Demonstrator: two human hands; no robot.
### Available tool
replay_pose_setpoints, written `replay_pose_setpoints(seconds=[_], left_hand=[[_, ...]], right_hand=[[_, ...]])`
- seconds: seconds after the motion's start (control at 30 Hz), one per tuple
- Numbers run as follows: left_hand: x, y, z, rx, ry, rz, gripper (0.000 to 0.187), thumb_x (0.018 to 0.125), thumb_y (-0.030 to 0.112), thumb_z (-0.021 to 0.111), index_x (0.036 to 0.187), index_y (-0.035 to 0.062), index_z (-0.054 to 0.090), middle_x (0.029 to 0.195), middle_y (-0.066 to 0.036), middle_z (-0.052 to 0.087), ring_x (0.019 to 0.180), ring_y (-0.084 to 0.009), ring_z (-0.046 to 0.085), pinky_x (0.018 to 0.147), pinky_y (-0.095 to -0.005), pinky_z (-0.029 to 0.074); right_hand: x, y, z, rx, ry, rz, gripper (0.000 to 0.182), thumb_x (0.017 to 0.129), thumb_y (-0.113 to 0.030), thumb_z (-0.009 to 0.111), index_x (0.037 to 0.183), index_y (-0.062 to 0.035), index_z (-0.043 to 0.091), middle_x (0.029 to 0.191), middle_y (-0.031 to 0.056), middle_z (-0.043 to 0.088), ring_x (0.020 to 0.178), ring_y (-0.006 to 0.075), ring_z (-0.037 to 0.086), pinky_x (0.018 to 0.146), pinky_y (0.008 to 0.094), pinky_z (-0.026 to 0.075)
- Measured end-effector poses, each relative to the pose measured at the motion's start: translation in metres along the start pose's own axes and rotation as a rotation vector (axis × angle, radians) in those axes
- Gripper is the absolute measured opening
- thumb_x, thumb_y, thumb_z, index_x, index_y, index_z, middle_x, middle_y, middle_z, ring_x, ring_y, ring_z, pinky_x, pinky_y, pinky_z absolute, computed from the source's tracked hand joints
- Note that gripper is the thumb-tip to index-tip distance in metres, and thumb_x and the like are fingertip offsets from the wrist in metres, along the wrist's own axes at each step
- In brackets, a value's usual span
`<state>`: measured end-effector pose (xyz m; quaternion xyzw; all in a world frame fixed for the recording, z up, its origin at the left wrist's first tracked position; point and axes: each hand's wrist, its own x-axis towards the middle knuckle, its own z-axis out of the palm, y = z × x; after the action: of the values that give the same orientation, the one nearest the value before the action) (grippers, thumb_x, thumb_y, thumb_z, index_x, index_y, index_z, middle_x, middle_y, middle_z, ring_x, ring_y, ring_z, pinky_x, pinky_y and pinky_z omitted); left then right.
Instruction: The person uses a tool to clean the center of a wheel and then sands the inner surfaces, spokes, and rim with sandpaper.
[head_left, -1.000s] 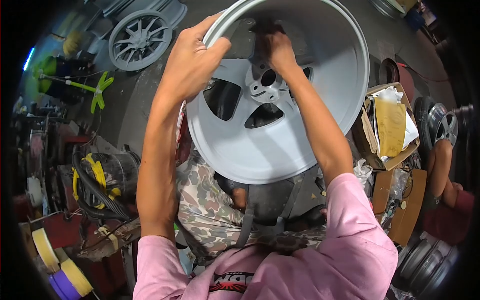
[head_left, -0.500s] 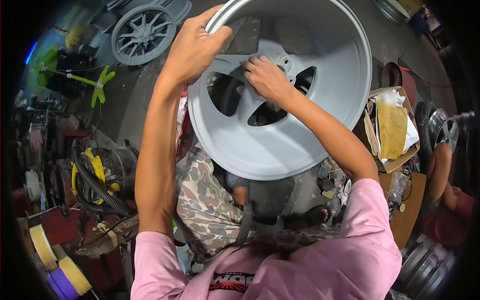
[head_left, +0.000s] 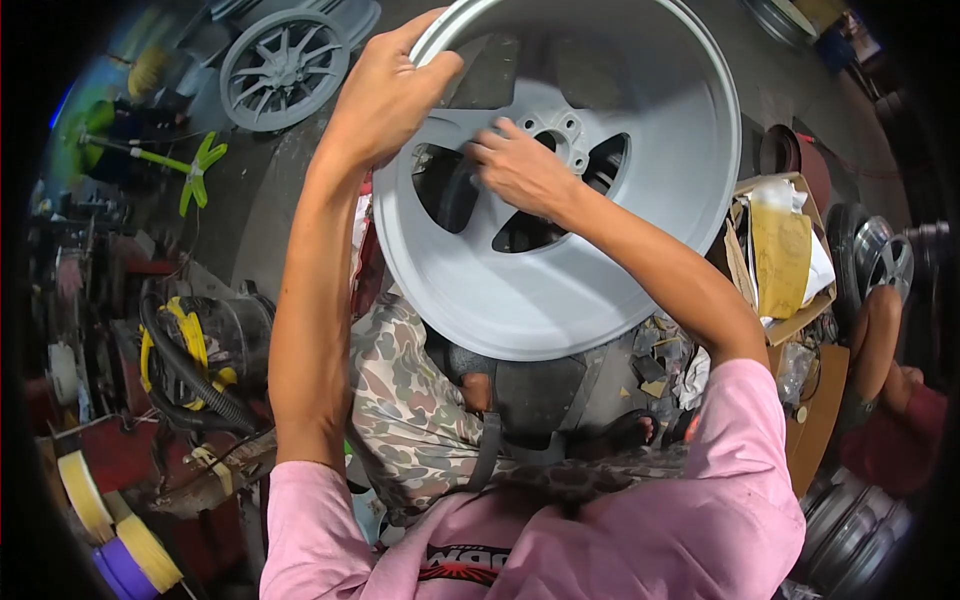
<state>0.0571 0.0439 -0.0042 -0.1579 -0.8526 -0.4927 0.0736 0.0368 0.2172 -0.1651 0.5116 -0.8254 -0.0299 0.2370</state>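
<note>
A large grey wheel rim (head_left: 580,300) is tilted in front of me, above my lap, its inner side towards me. My left hand (head_left: 395,90) is closed round the rim's upper left edge, with the thumb over the lip. On a spoke left of the hub (head_left: 553,143), my right hand (head_left: 525,175) rests with curled, slightly blurred fingers. Whatever may be under those fingertips is hidden. Dark openings show between the spokes, and bolt holes surround the hub.
Another spoked wheel (head_left: 285,70) lies on the floor at upper left. To the right stands a cardboard box (head_left: 805,320) holding papers. A machine with a black hose (head_left: 200,375) is at left, near tape-like rolls (head_left: 85,495). A person's arm (head_left: 878,345) shows at far right.
My right hand has slid a little left and down along the spoke, uncovering more of the hub. My left hand keeps its hold on the rim's edge.
</note>
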Motion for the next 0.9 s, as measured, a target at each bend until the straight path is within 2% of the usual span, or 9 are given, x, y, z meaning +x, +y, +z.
replay_pose_setpoints(seconds=[0.07, 0.2, 0.27, 0.33, 0.4, 0.43, 0.53, 0.63, 0.9], left_hand=[[-0.001, -0.003, -0.002, -0.043, -0.03, 0.028, 0.047, 0.092, 0.013, 0.059, 0.136, -0.002, 0.058, 0.108, -0.005, 0.067, 0.093, -0.0094, 0.058, 0.083, -0.0229, 0.046], [-0.005, 0.001, 0.003, -0.061, -0.051, 0.039, 0.048, 0.092, 0.011, 0.059, 0.137, -0.0036, 0.056, 0.11, -0.006, 0.067, 0.098, -0.011, 0.058, 0.09, -0.0241, 0.045], [-0.003, -0.003, 0.008, -0.12, 0.049, 0.026, 0.045, 0.088, 0.015, 0.056, 0.13, 0.0017, 0.062, 0.086, 0.0, 0.062, 0.073, -0.0076, 0.049, 0.069, -0.0252, 0.044], [-0.001, 0.001, -0.001, -0.105, -0.071, -0.131, 0.049, 0.091, 0.012, 0.06, 0.137, -0.0036, 0.056, 0.117, -0.007, 0.065, 0.102, -0.0124, 0.058, 0.093, -0.0251, 0.044], [0.0, 0.0, 0.0, -0.041, -0.03, -0.01, 0.049, 0.092, 0.012, 0.06, 0.138, -0.0034, 0.056, 0.117, -0.006, 0.065, 0.101, -0.0117, 0.057, 0.093, -0.0242, 0.044], [-0.002, -0.003, 0.006, -0.051, 0.04, 0.073, 0.045, 0.089, 0.015, 0.056, 0.132, 0.0034, 0.062, 0.077, 0.004, 0.055, 0.066, -0.0042, 0.042, 0.059, -0.0216, 0.036], [-0.005, 0.004, 0.006, -0.047, 0.013, -0.01, 0.046, 0.088, 0.015, 0.056, 0.133, 0.0032, 0.062, 0.077, 0.004, 0.054, 0.068, -0.0043, 0.043, 0.062, -0.0222, 0.038], [-0.008, 0.007, 0.006, -0.014, 0.034, 0.013, 0.047, 0.089, 0.015, 0.057, 0.134, 0.0036, 0.061, 0.08, 0.003, 0.055, 0.069, -0.0041, 0.043, 0.064, -0.0211, 0.037], [-0.01, 0.016, 0.007, -0.067, 0.048, -0.052, 0.047, 0.089, 0.014, 0.057, 0.134, 0.0018, 0.061, 0.082, 0.004, 0.056, 0.072, -0.0046, 0.045, 0.067, -0.0215, 0.038]], right_hand=[[0.031, -0.003, -0.005, 0.07, 0.162, -0.049, 0.022, 0.084, -0.019, 0.06, 0.099, -0.0122, 0.075, 0.117, 0.0014, 0.062, 0.11, 0.0179, 0.055, 0.1, 0.0392, 0.042], [0.038, -0.007, 0.03, 0.181, 0.411, 0.059, 0.023, 0.082, -0.019, 0.059, 0.098, -0.0127, 0.075, 0.118, 0.0007, 0.063, 0.11, 0.0177, 0.055, 0.098, 0.0383, 0.043], [0.008, 0.004, 0.02, 0.045, 0.237, 0.103, 0.016, 0.081, -0.017, 0.061, 0.087, -0.0093, 0.074, 0.104, 0.0022, 0.065, 0.107, 0.0196, 0.056, 0.091, 0.0355, 0.043], [-0.019, 0.013, 0.009, -0.007, 0.1, 0.149, 0.016, 0.079, -0.016, 0.063, 0.089, -0.0112, 0.074, 0.099, 0.0046, 0.065, 0.108, 0.0214, 0.057, 0.089, 0.0376, 0.044], [-0.047, 0.027, -0.01, 0.292, 0.248, 0.35, 0.014, 0.078, -0.013, 0.065, 0.087, -0.0095, 0.074, 0.094, 0.0074, 0.066, 0.106, 0.0253, 0.058, 0.089, 0.0406, 0.045], [-0.068, 0.045, 0.003, 0.359, 0.441, 0.537, 0.013, 0.08, -0.013, 0.065, 0.088, -0.0074, 0.074, 0.093, 0.0095, 0.066, 0.103, 0.0279, 0.06, 0.087, 0.0418, 0.046], [-0.118, 0.076, 0.035, 0.483, 0.577, 1.299, 0.019, 0.091, -0.015, 0.062, 0.092, 0.0008, 0.073, 0.094, 0.0155, 0.068, 0.093, 0.0337, 0.064, 0.084, 0.0441, 0.049], [-0.133, 0.076, 0.093, 0.724, 0.559, 1.513, 0.022, 0.094, -0.018, 0.063, 0.097, 0.0019, 0.073, 0.096, 0.0173, 0.068, 0.091, 0.0342, 0.066, 0.083, 0.0427, 0.05], [-0.128, 0.081, 0.076, 0.877, 0.682, 1.429, 0.024, 0.091, -0.02, 0.064, 0.097, 0.0008, 0.075, 0.098, 0.0208, 0.07, 0.092, 0.0374, 0.066, 0.082, 0.041, 0.05]])
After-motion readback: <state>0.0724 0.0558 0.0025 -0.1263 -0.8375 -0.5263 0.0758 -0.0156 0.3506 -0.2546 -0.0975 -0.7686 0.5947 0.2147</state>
